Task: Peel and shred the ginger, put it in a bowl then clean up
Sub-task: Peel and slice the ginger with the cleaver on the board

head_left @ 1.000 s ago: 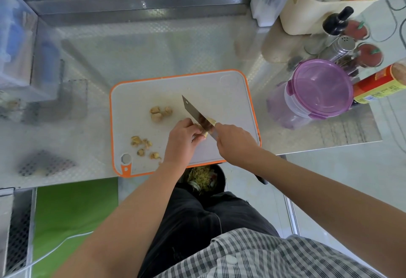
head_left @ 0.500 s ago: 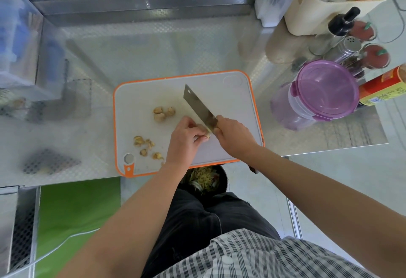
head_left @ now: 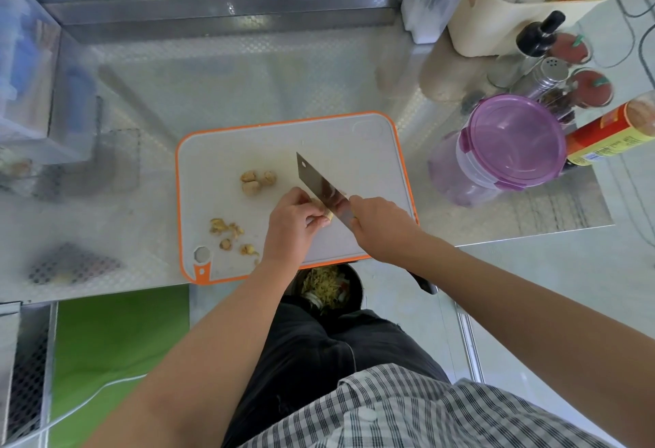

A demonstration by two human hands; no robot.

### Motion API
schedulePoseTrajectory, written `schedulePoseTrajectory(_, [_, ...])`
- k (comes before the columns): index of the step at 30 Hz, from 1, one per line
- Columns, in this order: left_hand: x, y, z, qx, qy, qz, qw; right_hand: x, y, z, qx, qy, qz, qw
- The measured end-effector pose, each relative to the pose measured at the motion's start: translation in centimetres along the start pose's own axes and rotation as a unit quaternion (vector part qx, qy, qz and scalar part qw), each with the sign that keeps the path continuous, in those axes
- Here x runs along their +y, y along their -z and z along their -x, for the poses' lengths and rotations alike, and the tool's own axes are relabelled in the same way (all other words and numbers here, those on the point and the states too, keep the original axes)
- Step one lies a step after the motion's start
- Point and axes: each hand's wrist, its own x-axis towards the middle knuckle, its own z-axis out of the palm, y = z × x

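Observation:
A white cutting board with an orange rim lies on the steel counter. My left hand pinches a small pale piece of ginger against the board. My right hand grips a cleaver by its handle, and the blade rests against the ginger piece. Three ginger chunks sit mid-board. Several scraps of ginger peel lie near the board's front left corner.
A black bin holding scraps stands on the floor below the board's front edge. At the right stand a purple-lidded container, spice jars, a red and yellow tin and a cream caddy. Clear plastic boxes stand at the left.
The cleaver blade has turned from nearly edge-on to showing its flat side and has shifted slightly along the ginger. Both hands stay at the same spot on the board.

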Motion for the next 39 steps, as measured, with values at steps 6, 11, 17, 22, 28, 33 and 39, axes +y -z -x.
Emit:
schedulePoseTrajectory(6, [-0.3,-0.2,0.0,-0.002,-0.003,-0.004,1.000,-0.1,-0.1,-0.5,-0.005,0.000,-0.001,1.000])
schedulePoseTrajectory(11, [-1.0,-0.4,-0.1,0.002,-0.007,-0.005,1.000,-0.4,-1.3,-1.6,0.008,-0.007,0.001,1.000])
schedulePoseTrajectory(17, [-1.0,-0.5,-0.1,0.001,-0.018,0.003,1.000,-0.7,-3.8,-3.6,0.037,-0.002,-0.003,0.999])
schedulePoseTrajectory(22, [-0.6,-0.3,0.3,0.027,-0.013,-0.047,0.998,-0.1,-4.1,-3.7,0.044,0.001,-0.006,0.999])
schedulePoseTrajectory(28, [0.9,-0.6,0.5,0.065,0.144,0.042,0.987,0.6,-2.2,-3.3,0.052,0.003,-0.063,0.997])
schedulePoseTrajectory(33, [1.5,-0.6,0.7,0.089,0.267,0.171,0.944,0.7,-0.8,-1.9,0.071,0.027,-0.052,0.996])
schedulePoseTrajectory(39, [1.7,-0.5,0.4,0.078,0.320,0.201,0.923,0.5,-0.7,-0.8,0.040,0.024,-0.009,0.999])
